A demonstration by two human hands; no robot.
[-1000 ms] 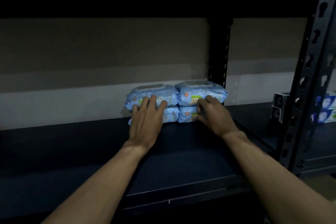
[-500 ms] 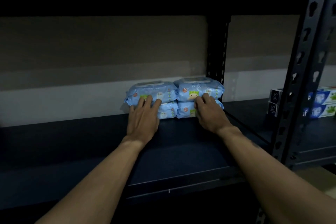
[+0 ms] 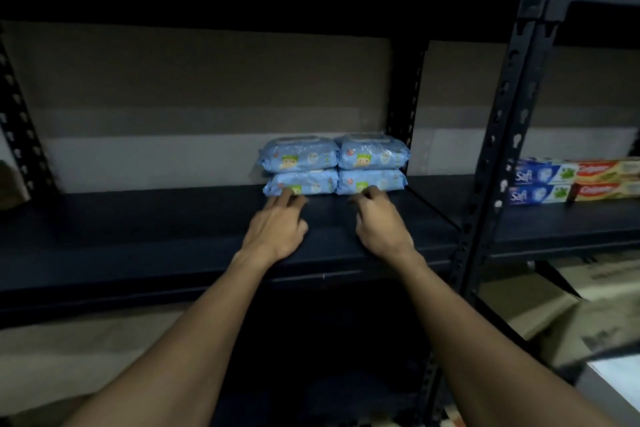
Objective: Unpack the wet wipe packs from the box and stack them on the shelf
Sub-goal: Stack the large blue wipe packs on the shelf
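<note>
Currently left hand (image 3: 277, 230) and right hand (image 3: 379, 224) loose, empty, at bottom wipe packs (image 3: 304, 183); snagged wrapper could drag stacks forward.

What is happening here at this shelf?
A person is stacking wipe packs on a dark shelf. Four packs sit in two piles of two, by the rear post. The left hand and right hand have fingertips at the front of the bottom packs, gripping nothing. Toothpaste boxes lie in the next bay.
</note>
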